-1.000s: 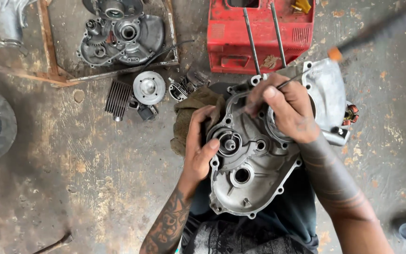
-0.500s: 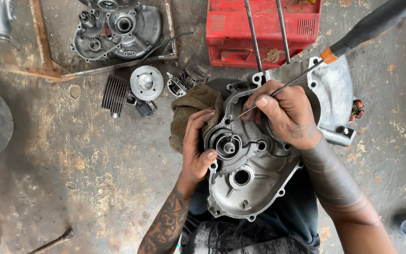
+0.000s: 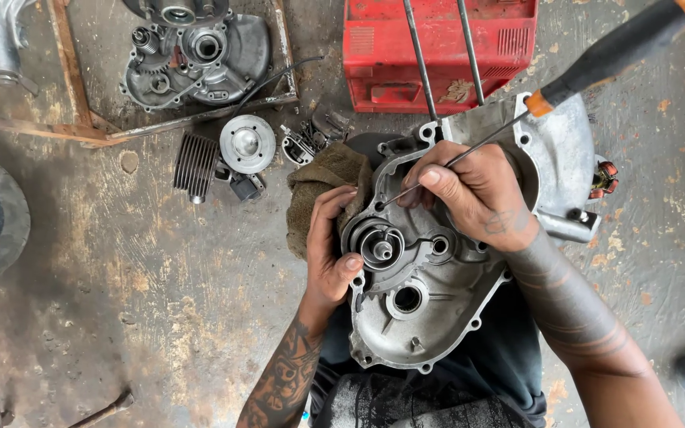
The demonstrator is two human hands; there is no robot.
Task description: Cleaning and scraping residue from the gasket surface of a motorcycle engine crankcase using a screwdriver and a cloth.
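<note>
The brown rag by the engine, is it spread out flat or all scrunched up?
Scrunched up. The brown rag sits in thick folds against the grey engine case, with the left hand lying over its edge.

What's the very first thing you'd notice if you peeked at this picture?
The big silver engine case in the middle, resting on the person's lap, with round holes and a bearing in it. The right hand pokes into it with a long screwdriver that has a black and orange handle, while the left hand grips the case's left edge beside a brown rag. A red box sits on the floor above.
</note>
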